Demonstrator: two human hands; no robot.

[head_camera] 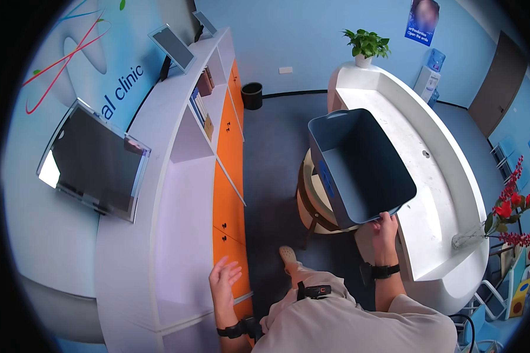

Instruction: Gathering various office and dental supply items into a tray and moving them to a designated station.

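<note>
A dark blue-grey plastic storage bin [357, 163] is tilted so its inside faces me, and I see nothing in it. My right hand [385, 229] grips the handle at the bin's near rim. Under the bin is a round-backed wooden chair [307, 189] with a pale seat, partly hidden. Whether the bin rests on the chair or on the edge of the white reception desk [424, 212] I cannot tell. My left hand [224, 282] holds nothing, its fingers apart, beside the orange cabinet doors [230, 251].
A white shelf unit [185, 181] with books [201, 108] and framed panels [97, 163] runs along the left. A black waste bin [252, 96] stands by the far wall. The desk bears a potted plant [365, 44] and a glass vase [466, 238] of red flowers.
</note>
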